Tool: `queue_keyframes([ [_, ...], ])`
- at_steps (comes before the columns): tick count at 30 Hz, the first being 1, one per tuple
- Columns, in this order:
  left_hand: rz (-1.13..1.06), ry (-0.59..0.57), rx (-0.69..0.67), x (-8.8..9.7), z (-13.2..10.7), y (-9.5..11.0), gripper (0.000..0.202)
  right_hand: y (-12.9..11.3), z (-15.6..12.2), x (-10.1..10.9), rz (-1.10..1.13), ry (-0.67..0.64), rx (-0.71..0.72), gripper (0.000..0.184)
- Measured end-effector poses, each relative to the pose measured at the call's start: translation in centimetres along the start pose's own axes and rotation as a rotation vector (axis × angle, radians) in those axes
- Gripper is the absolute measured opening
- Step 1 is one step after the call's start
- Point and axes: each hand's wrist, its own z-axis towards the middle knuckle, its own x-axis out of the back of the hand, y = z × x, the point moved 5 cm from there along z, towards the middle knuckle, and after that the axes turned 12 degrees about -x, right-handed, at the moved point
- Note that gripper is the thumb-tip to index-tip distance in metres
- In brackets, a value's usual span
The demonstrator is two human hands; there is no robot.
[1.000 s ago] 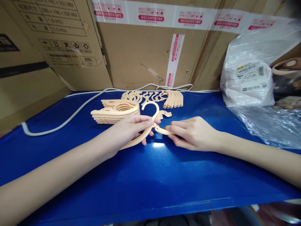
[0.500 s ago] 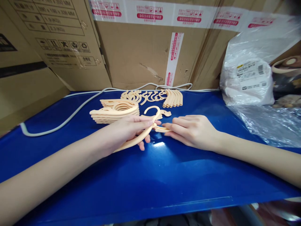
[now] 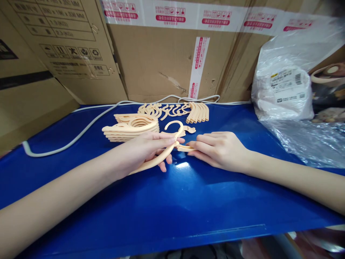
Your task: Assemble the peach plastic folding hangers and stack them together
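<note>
A glossy blue tabletop [image 3: 172, 208] is lying before cardboard boxes [image 3: 161, 61]. Mid-table, the left hand [image 3: 142, 151] is gripping one hooked hanger half [image 3: 151, 164]. The right hand [image 3: 221, 149] is pinching one short arm piece [image 3: 185, 148] against it. Behind are lying one hanger stack [image 3: 129, 129], one white cable [image 3: 81, 133] and one plastic bag [image 3: 283, 90].

A blue worktop [image 3: 188, 201] runs along a wall of cardboard boxes [image 3: 153, 61] sealed with red-printed white tape [image 3: 197, 64]. A white cable [image 3: 81, 131] trails along its back edge and down the left side. Near the back lie a stack of peach hangers [image 3: 129, 129], a row of hook pieces [image 3: 164, 109] and a row of curved arm pieces [image 3: 198, 112]. At the right sits a labelled white plastic bag [image 3: 283, 90] on crumpled clear plastic [image 3: 304, 142].
</note>
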Motion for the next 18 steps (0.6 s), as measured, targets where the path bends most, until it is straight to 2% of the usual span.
queue_keyframes([
  [13, 0.082, -0.039, 0.005, -0.13, 0.01, -0.16, 0.038, 0.03, 0.02, -0.16, -0.015, -0.029, -0.009, 0.037],
  [18, 0.074, -0.043, -0.025, -0.36, 0.07, -0.03, 0.035, -0.15, -0.05, -0.12, -0.025, 0.0, 0.01, 0.036],
])
